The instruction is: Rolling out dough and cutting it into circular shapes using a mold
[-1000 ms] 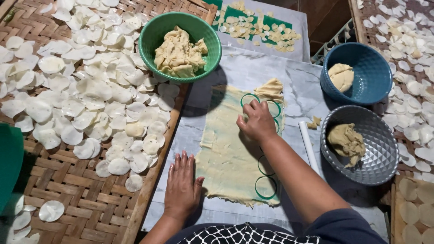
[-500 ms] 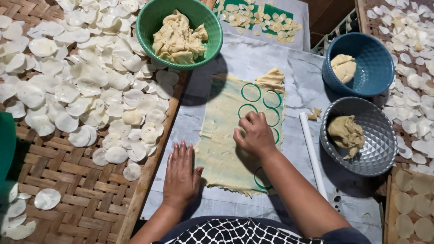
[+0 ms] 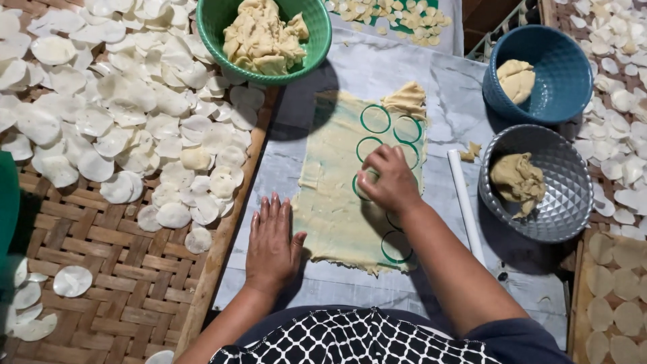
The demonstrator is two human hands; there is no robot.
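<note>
Dough sheet [image 3: 337,195], cutting under way
Right hand [image 3: 391,182] is moved nearer since a second ago, fingers clenched on a hidden cutter; five holes are left; left hand [image 3: 271,239] is kept flat, fingers released, at the sheet's edge

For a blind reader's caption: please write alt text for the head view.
The right hand presses on a thin dough sheet marked with cut circles; the left hand lies flat beside it. Bowls of dough and pale rounds on a woven mat surround them.

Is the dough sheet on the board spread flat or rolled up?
Spread flat. The dough sheet lies open on the board, with round cutouts showing; only its far right corner is bunched.
</note>
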